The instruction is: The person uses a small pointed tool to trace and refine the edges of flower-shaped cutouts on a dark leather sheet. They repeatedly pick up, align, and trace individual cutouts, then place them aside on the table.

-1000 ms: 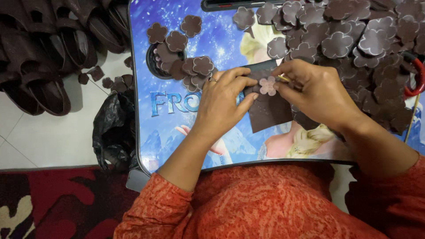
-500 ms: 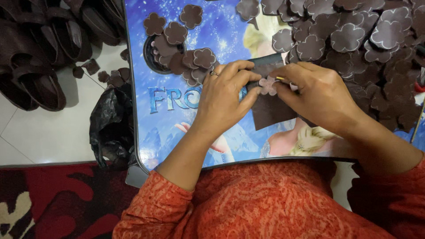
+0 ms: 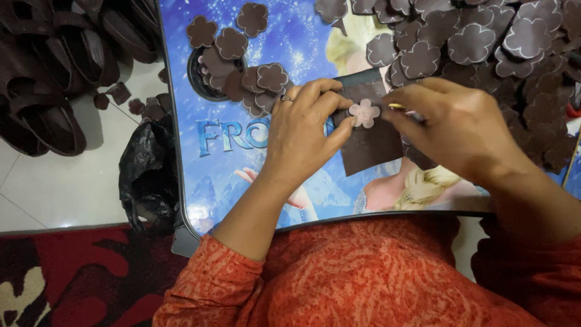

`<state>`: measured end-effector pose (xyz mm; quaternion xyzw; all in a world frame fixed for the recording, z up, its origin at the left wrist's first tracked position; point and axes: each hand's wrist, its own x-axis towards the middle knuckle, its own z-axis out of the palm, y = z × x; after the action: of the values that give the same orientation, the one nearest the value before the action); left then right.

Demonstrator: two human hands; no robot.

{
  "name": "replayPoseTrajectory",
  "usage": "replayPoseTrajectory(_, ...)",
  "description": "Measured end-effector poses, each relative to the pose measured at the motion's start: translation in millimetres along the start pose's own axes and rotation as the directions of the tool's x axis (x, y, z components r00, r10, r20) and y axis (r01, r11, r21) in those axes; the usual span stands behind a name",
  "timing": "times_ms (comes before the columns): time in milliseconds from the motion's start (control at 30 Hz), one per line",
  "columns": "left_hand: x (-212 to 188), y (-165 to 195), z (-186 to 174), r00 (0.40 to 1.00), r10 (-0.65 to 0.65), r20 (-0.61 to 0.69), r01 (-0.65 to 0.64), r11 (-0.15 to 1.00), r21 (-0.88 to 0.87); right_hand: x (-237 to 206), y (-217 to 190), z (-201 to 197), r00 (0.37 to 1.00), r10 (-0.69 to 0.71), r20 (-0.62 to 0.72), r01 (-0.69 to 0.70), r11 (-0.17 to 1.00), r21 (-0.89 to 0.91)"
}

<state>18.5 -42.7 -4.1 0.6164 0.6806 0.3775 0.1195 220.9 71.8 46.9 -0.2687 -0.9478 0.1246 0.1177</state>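
My left hand [image 3: 305, 130] presses a small pale pink flower-shaped template [image 3: 364, 112] onto a dark brown sheet [image 3: 370, 142] lying on a blue picture-printed lap table [image 3: 242, 175]. My right hand [image 3: 457, 130] holds a thin yellow pencil [image 3: 397, 106] with its tip at the template's right edge. A ring is on a finger of my left hand.
Several brown flower cutouts [image 3: 460, 42] are heaped at the table's upper right, a smaller group [image 3: 242, 66] at the upper left. Dark brown sandal straps [image 3: 54, 66] lie on the floor to the left, beside a black plastic bag [image 3: 148, 175]. A red patterned rug [image 3: 72, 278] lies below.
Both hands stay on the template and sheet; the fingers shift slightly around the pink flower. The view has drifted a little.
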Motion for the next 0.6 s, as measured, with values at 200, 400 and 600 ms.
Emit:
replayPoseTrajectory(200,-1.2,-1.1,0.5,1.0,-0.005,0.009,0.006,1.0,-0.009,1.8,-2.0,8.4,0.999,-0.041,0.027,0.041,0.999,0.017)
replayPoseTrajectory(400,-1.2,-2.7,1.0,1.0,0.006,0.008,-0.006,1.0,0.003,2.3,5.0,11.3,0.998,-0.056,0.003,0.056,0.998,0.037)
replayPoseTrajectory(600,-1.1,-3.1,0.9,1.0,0.008,0.008,-0.008,1.0,-0.003,2.4,7.8,13.9,0.999,-0.044,-0.006,0.044,0.998,0.045)
